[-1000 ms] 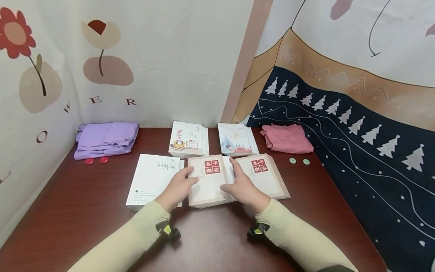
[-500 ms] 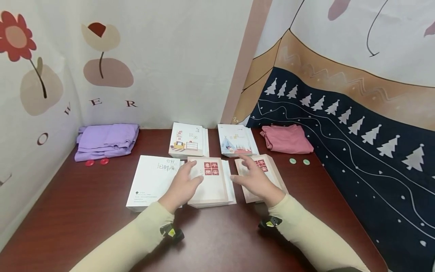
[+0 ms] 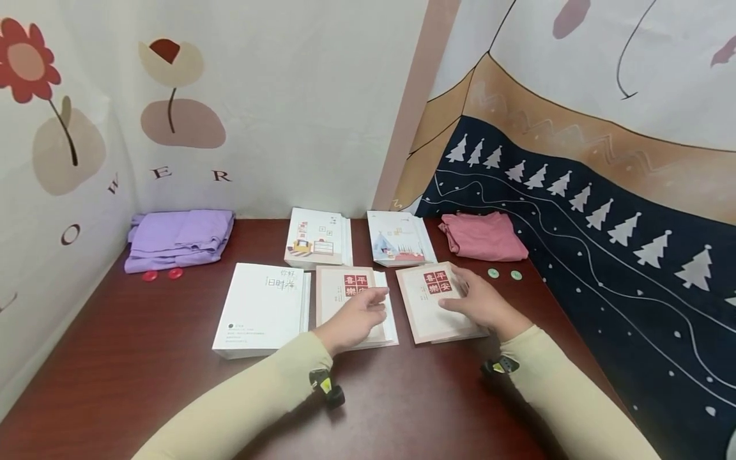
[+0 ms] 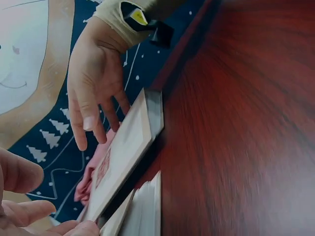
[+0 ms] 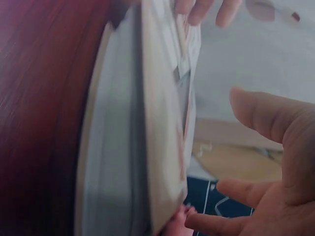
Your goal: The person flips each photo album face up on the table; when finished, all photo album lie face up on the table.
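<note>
My left hand passes over the middle cream notebook, which has red square characters on its cover and a white edge showing at its right. Its fingers are loosely bent with nothing between them. My right hand hovers at the right side of a matching cream notebook. In the left wrist view, the right hand's fingers reach down straight above this notebook. The right wrist view shows that hand's thumb spread apart from its fingers, beside the thick notebook.
A larger white book lies at the left. Two illustrated white books, one left and one right, lie behind. Folded purple cloth with red buttons sits left, pink cloth with green buttons right.
Both hands have let go of the middle notebook and moved right. My right hand has reached the far side of the right notebook; the left has crossed over the middle one.
</note>
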A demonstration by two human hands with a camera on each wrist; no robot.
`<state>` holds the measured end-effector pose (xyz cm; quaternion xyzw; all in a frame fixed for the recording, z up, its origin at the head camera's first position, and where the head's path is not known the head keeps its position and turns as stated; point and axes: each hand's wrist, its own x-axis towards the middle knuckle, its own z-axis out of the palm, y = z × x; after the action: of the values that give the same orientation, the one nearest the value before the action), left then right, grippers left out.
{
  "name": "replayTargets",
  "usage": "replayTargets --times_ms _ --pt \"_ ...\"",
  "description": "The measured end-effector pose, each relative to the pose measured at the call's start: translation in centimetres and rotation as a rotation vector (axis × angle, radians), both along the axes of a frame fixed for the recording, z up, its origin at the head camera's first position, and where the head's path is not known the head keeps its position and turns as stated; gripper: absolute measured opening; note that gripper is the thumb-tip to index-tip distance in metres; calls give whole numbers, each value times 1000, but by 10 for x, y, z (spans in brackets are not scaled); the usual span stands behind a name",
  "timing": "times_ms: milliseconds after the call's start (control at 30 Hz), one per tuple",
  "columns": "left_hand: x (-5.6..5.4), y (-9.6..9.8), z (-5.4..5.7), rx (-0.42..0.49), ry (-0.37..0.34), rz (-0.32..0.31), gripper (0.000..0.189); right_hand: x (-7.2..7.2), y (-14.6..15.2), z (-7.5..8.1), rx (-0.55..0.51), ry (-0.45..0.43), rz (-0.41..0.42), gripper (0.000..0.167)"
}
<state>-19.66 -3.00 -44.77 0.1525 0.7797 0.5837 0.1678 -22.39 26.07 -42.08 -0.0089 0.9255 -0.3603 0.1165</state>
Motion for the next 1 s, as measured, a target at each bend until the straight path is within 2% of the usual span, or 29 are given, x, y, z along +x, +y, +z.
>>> replayTargets --times_ms 133,200,400,533,767,1000 --pt "-4 12 0 4 -76 -13 61 -1 13 -6 36 -30 20 98" --pt "-6 19 2 23 -138 -7 66 -1 18 -9 48 -47 33 98" --pt "-9 41 1 177 -314 -32 75 0 26 -13 93 -65 63 94" --pt "-8 50 1 219 -382 -34 76 0 26 -14 93 -64 68 91" --pt "-12 63 -6 257 -446 62 74 -2 24 -16 99 -77 41 86" --pt "-13 80 -13 293 -399 136 76 -2 22 -19 82 -84 47 85"
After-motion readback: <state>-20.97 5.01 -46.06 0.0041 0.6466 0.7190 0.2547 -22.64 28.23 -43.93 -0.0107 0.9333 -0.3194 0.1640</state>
